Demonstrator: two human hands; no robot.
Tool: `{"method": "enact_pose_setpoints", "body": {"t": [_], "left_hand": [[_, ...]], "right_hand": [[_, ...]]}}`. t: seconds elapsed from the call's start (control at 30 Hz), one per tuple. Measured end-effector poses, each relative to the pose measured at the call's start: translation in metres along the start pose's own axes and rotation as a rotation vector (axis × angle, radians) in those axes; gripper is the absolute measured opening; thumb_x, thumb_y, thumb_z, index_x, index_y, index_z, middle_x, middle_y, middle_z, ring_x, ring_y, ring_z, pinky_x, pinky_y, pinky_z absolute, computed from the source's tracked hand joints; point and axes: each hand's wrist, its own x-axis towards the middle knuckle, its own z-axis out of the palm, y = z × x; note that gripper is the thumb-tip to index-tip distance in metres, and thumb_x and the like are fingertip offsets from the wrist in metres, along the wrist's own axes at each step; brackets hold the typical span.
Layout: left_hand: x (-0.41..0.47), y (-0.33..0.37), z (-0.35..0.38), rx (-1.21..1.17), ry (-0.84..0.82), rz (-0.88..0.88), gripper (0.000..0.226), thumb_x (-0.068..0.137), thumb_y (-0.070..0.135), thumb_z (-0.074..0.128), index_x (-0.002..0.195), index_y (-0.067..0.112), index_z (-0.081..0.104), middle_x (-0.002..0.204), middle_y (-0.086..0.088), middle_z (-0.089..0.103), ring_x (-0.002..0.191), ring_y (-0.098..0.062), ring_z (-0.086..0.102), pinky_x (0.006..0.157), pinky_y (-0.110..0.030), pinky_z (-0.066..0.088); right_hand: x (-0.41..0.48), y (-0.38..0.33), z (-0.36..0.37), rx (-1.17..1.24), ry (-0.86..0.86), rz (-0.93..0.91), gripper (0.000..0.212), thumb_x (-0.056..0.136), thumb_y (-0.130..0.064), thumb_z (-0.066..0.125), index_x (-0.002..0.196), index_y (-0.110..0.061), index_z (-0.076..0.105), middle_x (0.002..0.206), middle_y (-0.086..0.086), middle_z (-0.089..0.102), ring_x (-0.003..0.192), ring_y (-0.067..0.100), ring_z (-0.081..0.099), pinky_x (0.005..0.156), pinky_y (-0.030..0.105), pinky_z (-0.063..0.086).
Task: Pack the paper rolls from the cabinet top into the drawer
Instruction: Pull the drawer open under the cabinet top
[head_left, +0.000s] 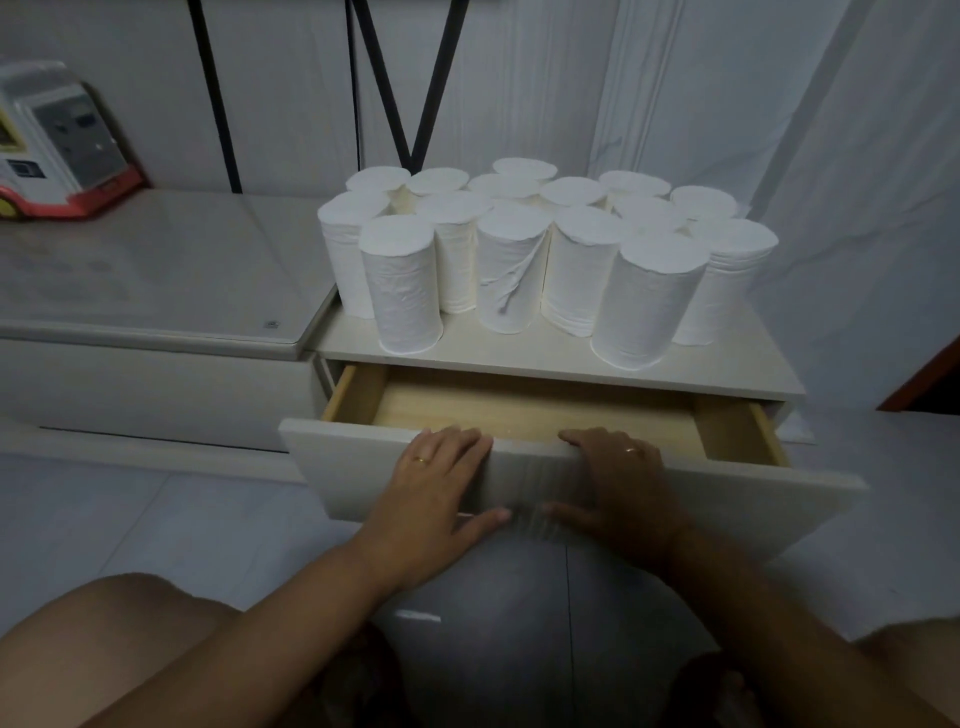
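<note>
Both hands, left hand (434, 475) and right hand (621, 480), fingers clamped over drawer (571, 478) front edge. Drawer partly open. Paper rolls (519, 249) upright on cabinet top (519, 353).

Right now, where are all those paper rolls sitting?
In the head view, the paper rolls stand upright, clustered on the cabinet top, right of centre, directly above the open drawer that both hands grip by its front.
</note>
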Motion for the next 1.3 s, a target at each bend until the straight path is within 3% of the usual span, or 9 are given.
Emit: {"method": "enact_pose_setpoints", "body": {"t": [0.1, 0.23, 0.37, 0.53, 0.83, 0.93, 1.03, 1.13, 1.3], "left_hand": [[-0.009, 0.001, -0.006, 0.029, -0.031, 0.023, 0.077, 0.086, 0.071, 0.021, 0.148, 0.025, 0.023, 0.149, 0.004, 0.032, 0.138, -0.010, 0.019, 0.116, -0.029, -0.007], [-0.022, 0.000, -0.002, 0.083, -0.105, 0.043, 0.076, 0.086, 0.072, 0.012, 0.150, 0.031, 0.004, 0.158, 0.011, 0.013, 0.145, -0.005, -0.003, 0.116, -0.030, -0.014], [-0.035, 0.004, -0.005, 0.033, -0.136, 0.032, 0.076, 0.085, 0.074, 0.009, 0.150, 0.034, 0.006, 0.157, 0.014, 0.016, 0.144, -0.002, 0.001, 0.116, -0.029, -0.012], [-0.053, 0.013, -0.011, 0.026, -0.178, 0.016, 0.077, 0.083, 0.076, 0.005, 0.149, 0.037, 0.002, 0.157, 0.016, 0.013, 0.143, 0.001, 0.000, 0.116, -0.026, -0.013], [-0.064, 0.023, -0.022, -0.059, -0.301, -0.009, 0.078, 0.079, 0.079, 0.012, 0.147, 0.042, 0.004, 0.155, 0.019, 0.017, 0.133, 0.012, 0.000, 0.112, -0.021, -0.014], [-0.069, 0.025, -0.021, -0.064, -0.304, 0.001, 0.079, 0.077, 0.080, 0.011, 0.147, 0.044, 0.002, 0.155, 0.021, 0.016, 0.133, 0.013, -0.002, 0.111, -0.019, -0.016], [-0.074, 0.025, -0.018, -0.053, -0.286, 0.013, 0.077, 0.079, 0.080, 0.010, 0.146, 0.044, 0.000, 0.155, 0.021, 0.015, 0.136, 0.010, -0.001, 0.112, -0.021, -0.016], [-0.081, 0.026, -0.015, -0.028, -0.261, 0.030, 0.075, 0.082, 0.078, 0.011, 0.146, 0.043, -0.004, 0.155, 0.021, 0.013, 0.139, 0.007, -0.001, 0.113, -0.022, -0.016], [-0.091, 0.029, -0.014, -0.039, -0.262, 0.029, 0.073, 0.084, 0.078, 0.011, 0.146, 0.044, -0.008, 0.156, 0.023, 0.008, 0.140, 0.006, -0.003, 0.115, -0.026, -0.015]], "right_hand": [[-0.021, -0.008, 0.001, -0.010, -0.017, -0.007, 0.083, 0.073, -0.070, 0.049, 0.141, -0.024, 0.032, 0.141, -0.001, 0.043, 0.130, 0.016, 0.036, 0.108, 0.031, 0.014], [-0.046, -0.020, 0.005, -0.049, -0.021, -0.025, 0.081, 0.081, -0.062, 0.051, 0.146, -0.024, 0.022, 0.149, -0.001, 0.032, 0.137, 0.015, 0.026, 0.110, 0.026, 0.003], [-0.062, -0.027, 0.008, -0.087, -0.042, -0.005, 0.082, 0.082, -0.065, 0.045, 0.148, -0.028, 0.013, 0.151, -0.007, 0.025, 0.139, 0.011, 0.019, 0.112, 0.027, -0.003], [-0.079, -0.035, 0.010, -0.067, -0.028, 0.008, 0.081, 0.079, -0.064, 0.049, 0.146, -0.025, 0.024, 0.146, -0.004, 0.037, 0.136, 0.017, 0.031, 0.113, 0.033, 0.004], [-0.100, -0.046, 0.006, -0.102, -0.128, 0.020, 0.084, 0.081, -0.073, 0.032, 0.147, -0.034, -0.002, 0.154, -0.014, 0.010, 0.141, 0.006, 0.007, 0.109, 0.026, -0.015], [-0.104, -0.050, 0.003, -0.084, -0.136, 0.020, 0.085, 0.080, -0.072, 0.034, 0.148, -0.031, 0.003, 0.154, -0.012, 0.015, 0.141, 0.008, 0.011, 0.111, 0.028, -0.010], [-0.108, -0.056, 0.001, -0.077, -0.069, 0.012, 0.084, 0.076, -0.070, 0.034, 0.146, -0.023, 0.025, 0.148, -0.003, 0.037, 0.136, 0.017, 0.033, 0.111, 0.034, 0.008], [-0.112, -0.058, 0.001, -0.094, -0.101, 0.008, 0.084, 0.076, -0.068, 0.038, 0.146, -0.024, 0.025, 0.148, -0.004, 0.037, 0.136, 0.018, 0.034, 0.111, 0.034, 0.008], [-0.122, -0.062, -0.001, -0.133, -0.091, 0.027, 0.079, 0.074, -0.065, 0.039, 0.134, -0.015, 0.049, 0.130, 0.001, 0.058, 0.118, 0.021, 0.056, 0.104, 0.039, 0.031]]}}
